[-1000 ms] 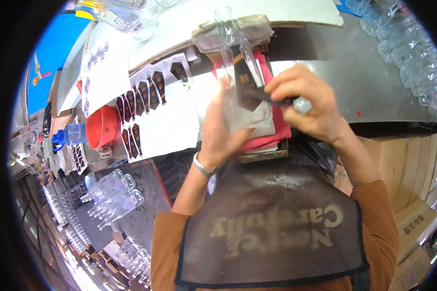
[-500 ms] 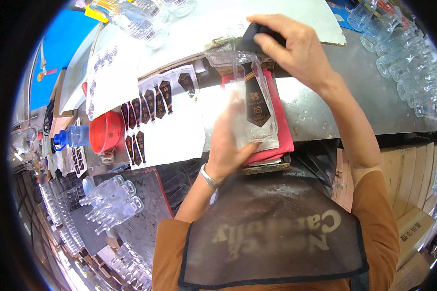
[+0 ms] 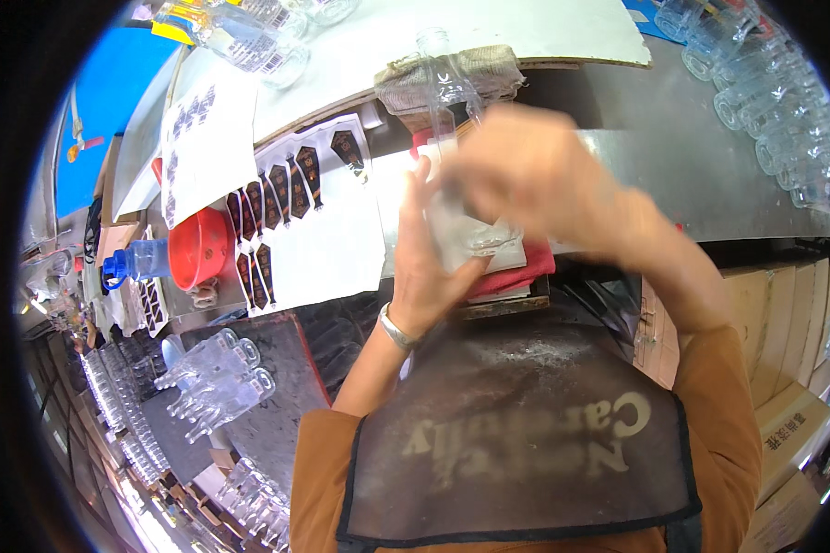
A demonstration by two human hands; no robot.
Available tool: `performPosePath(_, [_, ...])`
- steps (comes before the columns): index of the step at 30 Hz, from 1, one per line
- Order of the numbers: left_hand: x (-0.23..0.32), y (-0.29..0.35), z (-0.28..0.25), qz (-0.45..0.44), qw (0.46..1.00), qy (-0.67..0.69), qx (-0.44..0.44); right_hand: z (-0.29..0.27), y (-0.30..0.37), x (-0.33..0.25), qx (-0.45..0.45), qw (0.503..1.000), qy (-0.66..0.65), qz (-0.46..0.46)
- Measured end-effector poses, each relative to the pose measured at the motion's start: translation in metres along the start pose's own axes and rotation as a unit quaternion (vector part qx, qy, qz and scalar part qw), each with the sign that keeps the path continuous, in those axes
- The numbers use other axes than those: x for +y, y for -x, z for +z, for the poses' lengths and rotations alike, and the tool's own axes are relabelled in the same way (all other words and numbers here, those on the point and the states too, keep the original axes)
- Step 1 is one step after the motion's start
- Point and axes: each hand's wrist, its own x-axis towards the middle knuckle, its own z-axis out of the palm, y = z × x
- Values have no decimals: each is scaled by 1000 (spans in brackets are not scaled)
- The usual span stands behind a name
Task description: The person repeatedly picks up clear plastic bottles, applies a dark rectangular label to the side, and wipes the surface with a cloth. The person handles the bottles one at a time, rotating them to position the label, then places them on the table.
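Right hand (image 3: pixel 530 175) has moved: half a second ago it was up at the neck end of the clear bottle (image 3: pixel 449 89) gripping a black block; now it's back down over the bottle's body, motion-blurred, hiding the dark label that showed clearly then. Reads as the work shifting from the neck end to the body, likely another pressing or wiping pass; a judgement only. Its fingers look curled, with a dark patch (image 3: pixel 454 191) at the tips, but blur is heavy: can't tell how closed they are or whether the block is held. Left hand (image 3: pixel 421 267) stays put, thumb spread well off the fingers, cupped round the bottle's left side and base end, has hold of it. Bottle lies neck away from the person, shoulder over a folded cloth (image 3: pixel 498 74), body above a red cloth (image 3: pixel 533 267). Edges: the wooden stand edge (image 3: pixel 507 308) sits just in front of the apron (image 3: pixel 526 433), so little room toward the body. Far side, the white board (image 3: pixel 563 28) starts by the folded cloth, neck reaching over it. Left is tight, label sheet (image 3: pixel 332 249) near the left hand. Most open room is right, bare metal worktop (image 3: pixel 646 166) as far as the standing row of bottles (image 3: pixel 765 111).
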Motion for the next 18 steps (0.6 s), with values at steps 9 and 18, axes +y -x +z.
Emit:
performPosePath(9, [9,-1,9,-14,1000,-20,18,-22,67,-36,-72,972,-201,98])
performPosePath(18, [17,-15,9,-84,956,282,-13,-5,78,2,15,766,-419,487])
